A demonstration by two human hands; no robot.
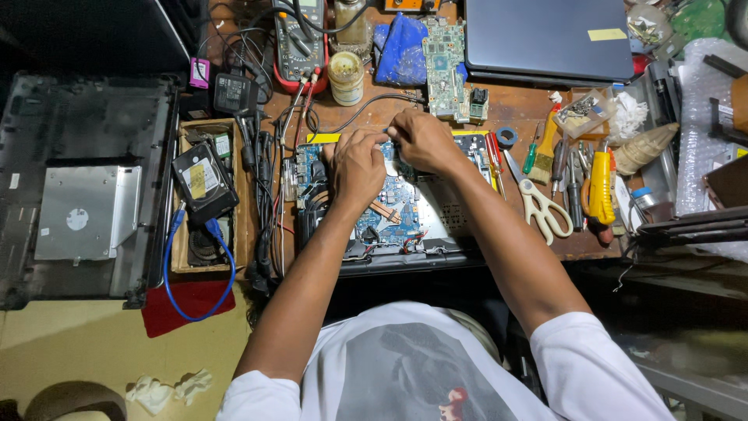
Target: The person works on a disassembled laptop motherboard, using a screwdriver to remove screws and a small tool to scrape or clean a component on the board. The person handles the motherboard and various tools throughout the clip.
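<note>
Both forearms reach forward from the white T-shirt [436, 366] and converge over the opened laptop [405, 210] lying on the wooden workbench [522, 109]. The left hand [357, 168] is bent down at the wrist, knuckles up, fingers curled and pressed onto the blue motherboard [397, 206] near its upper edge. The right hand [421, 140] comes in at an angle from the right, its fingers pinched together just beside the left fingertips — something small and thin seems to be nipped there, but I cannot tell what it is. Neither hand is spread; both are drawn in tight, close enough to touch.

The laptop sits in the middle of the bench, straight ahead of the person, its copper heat pipe [386, 210] showing below the left hand.

To the left, a shallow cardboard box [183, 249] holds a black hard drive [204, 181] with a blue cable [222, 265] looping out of it and over a red cloth [187, 304]. Further left lies a dark laptop base cover [47, 117] with a silver drive caddy [86, 210] on it. On the right, a small clear plastic tray [584, 113] holds small hardware — too small to make out. Beside it lie white-handled scissors [538, 206], a yellow utility knife [601, 187] and several screwdrivers [492, 152]. At the far edge stand a multimeter [300, 39], a small jar [346, 76], a loose green circuit board [444, 66] and a closed laptop [549, 39].
</note>
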